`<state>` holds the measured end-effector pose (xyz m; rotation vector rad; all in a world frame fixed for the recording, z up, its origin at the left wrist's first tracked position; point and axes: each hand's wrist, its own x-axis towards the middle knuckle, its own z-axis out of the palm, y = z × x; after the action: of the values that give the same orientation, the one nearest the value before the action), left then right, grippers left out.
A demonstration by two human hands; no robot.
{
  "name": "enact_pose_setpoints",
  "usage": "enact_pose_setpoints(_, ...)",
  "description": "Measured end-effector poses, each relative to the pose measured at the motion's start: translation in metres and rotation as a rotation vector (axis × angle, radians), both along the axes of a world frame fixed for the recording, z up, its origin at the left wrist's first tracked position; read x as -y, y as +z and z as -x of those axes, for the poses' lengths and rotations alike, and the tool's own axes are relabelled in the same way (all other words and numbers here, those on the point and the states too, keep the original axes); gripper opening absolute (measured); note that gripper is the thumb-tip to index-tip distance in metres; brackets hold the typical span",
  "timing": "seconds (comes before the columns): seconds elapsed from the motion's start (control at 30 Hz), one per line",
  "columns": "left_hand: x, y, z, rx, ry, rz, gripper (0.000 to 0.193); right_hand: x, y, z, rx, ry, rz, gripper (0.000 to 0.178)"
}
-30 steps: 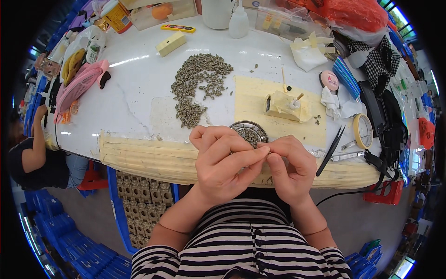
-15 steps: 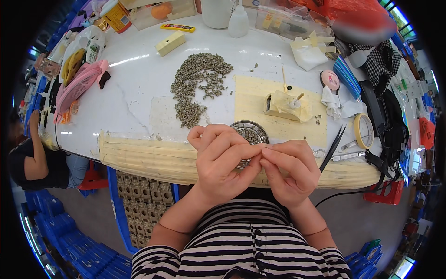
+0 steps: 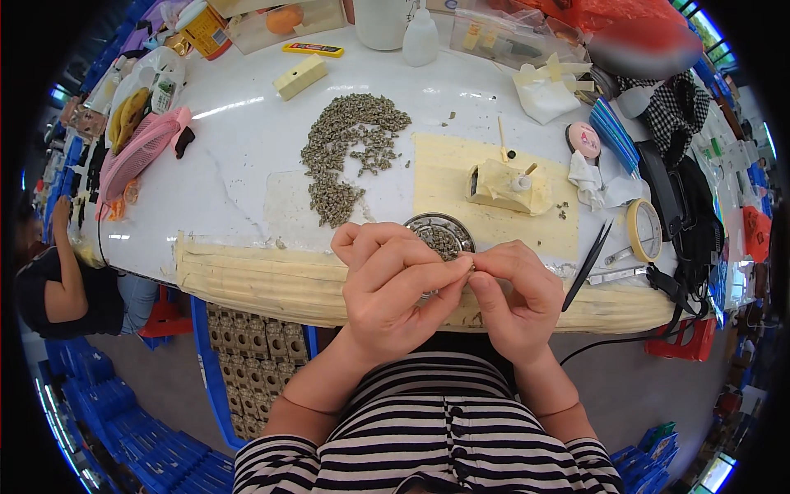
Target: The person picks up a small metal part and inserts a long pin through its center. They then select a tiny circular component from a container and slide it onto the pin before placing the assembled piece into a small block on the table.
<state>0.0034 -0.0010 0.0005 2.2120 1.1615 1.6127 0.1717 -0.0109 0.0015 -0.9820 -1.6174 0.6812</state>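
Observation:
My left hand [image 3: 397, 284] and my right hand [image 3: 518, 300] meet fingertip to fingertip over the taped front edge of the table. Both are closed in a pinch; a tiny metallic bit shows between the tips, too small to name. Just behind the fingers sits a round metal dish [image 3: 471, 233] holding small grey metal parts [image 3: 444, 239], partly hidden by my left hand. Farther off lies a loose pile of similar small metal parts [image 3: 331, 156]. Right of it, a tape-wrapped block [image 3: 502, 188] rests on a yellowish taped sheet [image 3: 436, 160].
At right lie black tweezers [image 3: 587, 265], a tape roll [image 3: 644, 231] and a pink round case [image 3: 584, 140]. A white squeeze bottle [image 3: 420, 39] and cream block [image 3: 301, 77] stand farther back. Below the edge, a blue crate [image 3: 206, 370] holds metal castings. Another person [image 3: 62, 284] sits at left.
My right fingers have shifted slightly and its thumb has parted a little from the left fingertips. The left hand stays nearly in place, its pinch still closed.

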Motion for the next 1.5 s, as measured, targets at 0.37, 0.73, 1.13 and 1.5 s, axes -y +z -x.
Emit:
enact_pose_setpoints(0.37,0.0001,0.0004,-0.0017,-0.020,0.017,0.017,0.024,0.0010,-0.0007,-0.0005,-0.009,-0.051,-0.065,0.019)
enact_pose_setpoints(0.73,0.0011,-0.0026,-0.0018,0.015,0.036,0.048,0.022,0.0000,0.0055,0.0016,0.069,-0.058,-0.103,0.023)
enact_pose_setpoints(1.13,-0.0007,0.0002,-0.0016,-0.034,0.014,-0.004,0.025,0.0021,0.0013,0.0016,-0.056,-0.060,0.037,0.013)
enact_pose_setpoints(1.5,-0.0008,-0.0037,-0.0028,0.009,0.046,0.047,0.023,-0.0013,0.0032,0.0039,0.121,-0.071,-0.224,0.028)
